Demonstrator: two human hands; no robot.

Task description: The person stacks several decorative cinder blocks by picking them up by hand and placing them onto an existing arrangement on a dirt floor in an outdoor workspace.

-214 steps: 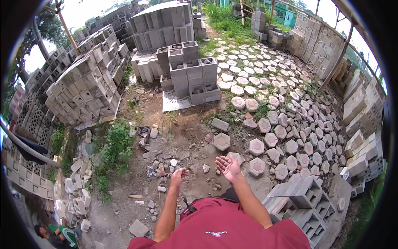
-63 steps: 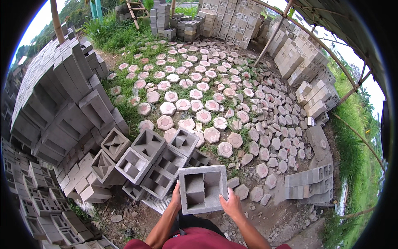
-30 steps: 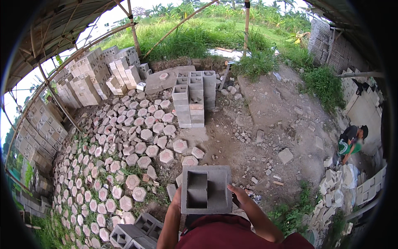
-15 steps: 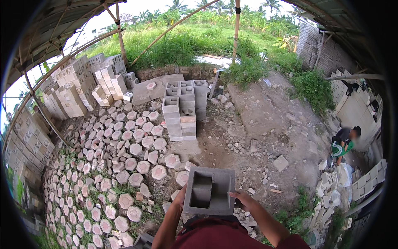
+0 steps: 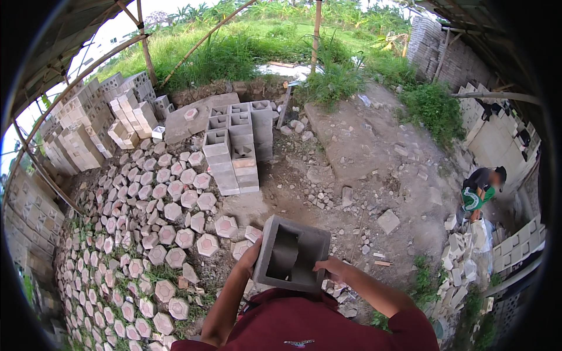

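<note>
A grey hollow concrete block (image 5: 315,257) is held up in front of me, tilted, its open cavities facing up toward the camera. On its left side wall my left hand (image 5: 250,257) is closed, with the fingertips partly hidden behind the block. My right hand (image 5: 331,268) grips the opposite wall, the thumb over the edge. Ahead and a little left, apart from the held block, stands a stack of similar hollow concrete blocks (image 5: 234,175), several layers tall, with one reddish patch on its near side.
Hexagonal pavers (image 5: 167,235) cover the ground at left, with grass between some. Pale block stacks (image 5: 82,126) line the left edge. Rubble (image 5: 319,196) lies right of the stack. At far right another person (image 5: 481,190) bends over broken blocks (image 5: 459,257). A bamboo post (image 5: 316,35) stands ahead.
The held block has tilted, its left side rising, and come closer to my body. The stack and surroundings have shifted left in the view.
</note>
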